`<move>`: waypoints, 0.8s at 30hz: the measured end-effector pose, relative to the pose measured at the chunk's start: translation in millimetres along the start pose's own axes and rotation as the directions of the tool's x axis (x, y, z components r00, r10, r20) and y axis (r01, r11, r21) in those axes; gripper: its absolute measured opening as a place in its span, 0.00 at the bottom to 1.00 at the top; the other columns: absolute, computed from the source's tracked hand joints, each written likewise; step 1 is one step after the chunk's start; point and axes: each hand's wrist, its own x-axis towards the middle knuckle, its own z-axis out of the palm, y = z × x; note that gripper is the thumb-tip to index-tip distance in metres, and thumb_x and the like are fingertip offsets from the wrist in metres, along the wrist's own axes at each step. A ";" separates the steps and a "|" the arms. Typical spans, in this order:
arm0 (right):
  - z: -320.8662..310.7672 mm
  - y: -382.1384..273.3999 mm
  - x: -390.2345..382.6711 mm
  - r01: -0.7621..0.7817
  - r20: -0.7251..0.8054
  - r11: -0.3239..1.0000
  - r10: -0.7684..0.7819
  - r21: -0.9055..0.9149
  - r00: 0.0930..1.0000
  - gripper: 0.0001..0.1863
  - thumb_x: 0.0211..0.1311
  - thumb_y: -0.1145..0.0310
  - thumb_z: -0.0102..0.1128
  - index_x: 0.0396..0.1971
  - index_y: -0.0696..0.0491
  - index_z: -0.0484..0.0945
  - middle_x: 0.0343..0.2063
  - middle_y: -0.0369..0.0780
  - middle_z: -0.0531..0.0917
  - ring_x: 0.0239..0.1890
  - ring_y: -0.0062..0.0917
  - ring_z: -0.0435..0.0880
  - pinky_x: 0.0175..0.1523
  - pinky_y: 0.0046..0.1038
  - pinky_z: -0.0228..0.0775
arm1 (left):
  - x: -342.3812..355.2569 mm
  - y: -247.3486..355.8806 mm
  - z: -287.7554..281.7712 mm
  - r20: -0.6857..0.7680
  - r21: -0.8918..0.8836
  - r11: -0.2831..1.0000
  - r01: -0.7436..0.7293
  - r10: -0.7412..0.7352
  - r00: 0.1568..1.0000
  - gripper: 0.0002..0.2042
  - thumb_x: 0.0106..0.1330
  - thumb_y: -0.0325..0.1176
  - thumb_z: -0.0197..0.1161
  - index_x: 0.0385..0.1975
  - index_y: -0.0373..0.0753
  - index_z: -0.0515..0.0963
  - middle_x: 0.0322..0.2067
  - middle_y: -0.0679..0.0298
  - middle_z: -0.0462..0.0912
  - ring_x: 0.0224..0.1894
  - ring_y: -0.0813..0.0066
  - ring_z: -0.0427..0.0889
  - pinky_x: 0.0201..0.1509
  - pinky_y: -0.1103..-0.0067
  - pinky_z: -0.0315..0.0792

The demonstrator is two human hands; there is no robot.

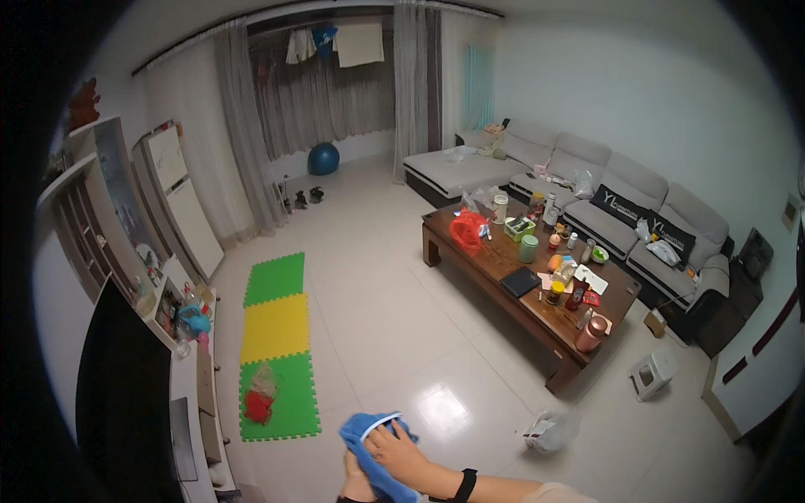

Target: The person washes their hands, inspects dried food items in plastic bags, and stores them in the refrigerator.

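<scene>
A blue cloth (381, 461) with a white edge strip is bunched up between my hands at the bottom of the view. From the left, my left hand (357, 479) grips it, its fingers mostly hidden behind the fabric. My right hand (399, 453) lies over the top of the cloth near the white strip, with its fingertips pressed into the folds. A black band (465, 484) circles my right wrist. The lower end of the cloth runs out of the picture.
Foam mats (277, 327) lie on the floor at left, with a red bag (258, 407) on the nearest. A long television cabinet (205, 394) lines the left wall. At right stand a cluttered wooden table (495, 289), a grey sofa (604, 222), a white stool (652, 373) and a plastic bag (552, 432).
</scene>
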 end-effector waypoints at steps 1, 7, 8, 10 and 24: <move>14.5 24.9 15.3 -0.075 0.231 0.991 0.048 0.108 0.972 0.27 0.57 0.66 0.44 0.59 0.53 0.58 0.58 0.48 0.60 0.57 0.43 0.62 0.57 0.48 0.54 | 41.4 -8.8 -12.5 0.020 -0.346 0.935 0.079 -0.077 0.997 0.25 0.65 0.52 0.39 0.48 0.37 0.69 0.45 0.56 0.75 0.47 0.62 0.74 0.53 0.68 0.68; 75.1 174.7 124.2 -0.483 0.396 0.139 0.404 0.864 0.825 0.34 0.60 0.67 0.52 0.63 0.53 0.48 0.62 0.52 0.51 0.65 0.45 0.48 0.64 0.37 0.51 | 238.8 52.9 -27.3 -0.103 -0.901 0.430 -0.048 -0.105 0.989 0.25 0.66 0.50 0.35 0.49 0.36 0.68 0.47 0.57 0.73 0.45 0.62 0.74 0.52 0.71 0.69; 85.9 210.8 142.8 -0.487 0.510 -0.155 0.329 0.859 0.795 0.35 0.59 0.63 0.55 0.63 0.54 0.49 0.62 0.48 0.52 0.65 0.37 0.51 0.64 0.32 0.52 | 260.7 90.7 -14.4 -0.040 -0.912 0.409 -0.027 -0.023 0.999 0.23 0.66 0.48 0.38 0.50 0.36 0.67 0.47 0.57 0.73 0.47 0.64 0.73 0.54 0.73 0.67; 89.1 248.6 203.0 -0.468 0.532 -0.305 0.179 0.830 0.828 0.34 0.60 0.63 0.53 0.63 0.54 0.50 0.62 0.46 0.54 0.64 0.33 0.54 0.63 0.30 0.52 | 313.1 130.5 -1.8 0.032 -0.892 0.451 -0.018 0.104 0.994 0.22 0.67 0.45 0.40 0.51 0.35 0.66 0.48 0.57 0.72 0.49 0.65 0.72 0.55 0.74 0.65; 175.8 550.0 517.4 -0.305 -0.198 0.946 0.321 0.110 0.926 0.17 0.63 0.61 0.46 0.47 0.55 0.70 0.36 0.40 0.76 0.39 0.26 0.74 0.46 0.28 0.67 | 757.8 -22.2 75.7 0.362 -0.336 0.926 0.170 -0.040 0.931 0.21 0.67 0.42 0.43 0.53 0.35 0.65 0.49 0.59 0.71 0.51 0.69 0.70 0.56 0.75 0.64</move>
